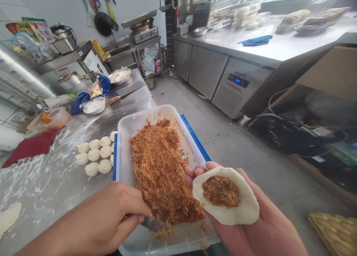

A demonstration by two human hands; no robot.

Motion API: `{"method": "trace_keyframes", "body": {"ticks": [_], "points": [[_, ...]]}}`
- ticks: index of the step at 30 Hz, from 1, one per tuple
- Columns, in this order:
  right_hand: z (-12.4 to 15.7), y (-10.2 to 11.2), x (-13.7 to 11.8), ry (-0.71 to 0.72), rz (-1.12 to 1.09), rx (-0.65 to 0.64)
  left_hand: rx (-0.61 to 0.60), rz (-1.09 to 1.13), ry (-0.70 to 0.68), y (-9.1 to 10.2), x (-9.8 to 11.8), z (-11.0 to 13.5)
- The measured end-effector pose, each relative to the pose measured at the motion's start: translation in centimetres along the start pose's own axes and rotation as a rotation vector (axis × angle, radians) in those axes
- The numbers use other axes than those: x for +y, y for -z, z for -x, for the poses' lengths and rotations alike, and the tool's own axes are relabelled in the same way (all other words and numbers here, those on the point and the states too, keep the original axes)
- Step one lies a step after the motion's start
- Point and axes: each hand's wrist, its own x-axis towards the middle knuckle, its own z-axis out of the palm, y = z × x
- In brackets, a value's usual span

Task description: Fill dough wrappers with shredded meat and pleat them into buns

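Right hand opened palm-up at lower right of the frame, not clamped; a dough wrapper rests across the palm and fingers, thumb by its far rim. On the wrapper's middle sits a patch of brown filling, a bare margin of dough all around it. Left hand, lower centre, is closed on a metal tool, its grip hidden by the fingers; the blade dips into the near end of the tub, beside a reddish-brown heap of filling.

The step in hand looks to be portioning filling onto the wrapper, with enough perhaps laid already to close it. What comes next seems to call for a level right palm, a clean margin, and the left hand freed of the tool if the edges are to be pinched.

Left of the tub, pale dough pieces with pinched-looking tops stand grouped on the floury tabletop. Another flat dough piece is cut off at the left edge. Farther out, a red cloth lies at middle left, a white-filled bowl at upper left, and a blue cloth at upper right.
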Motion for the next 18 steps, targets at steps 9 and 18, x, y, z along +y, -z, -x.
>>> {"method": "trace_keyframes", "body": {"ticks": [9,18], "points": [[0.1,-0.1,-0.1,-0.002,-0.03,-0.03,-0.015,-0.394,0.044,-6.7,-0.3,-2.9],[0.0,-0.4,0.1,0.019,-0.023,0.029,-0.027,-0.118,0.04,-5.5,0.0,-3.8]]}}
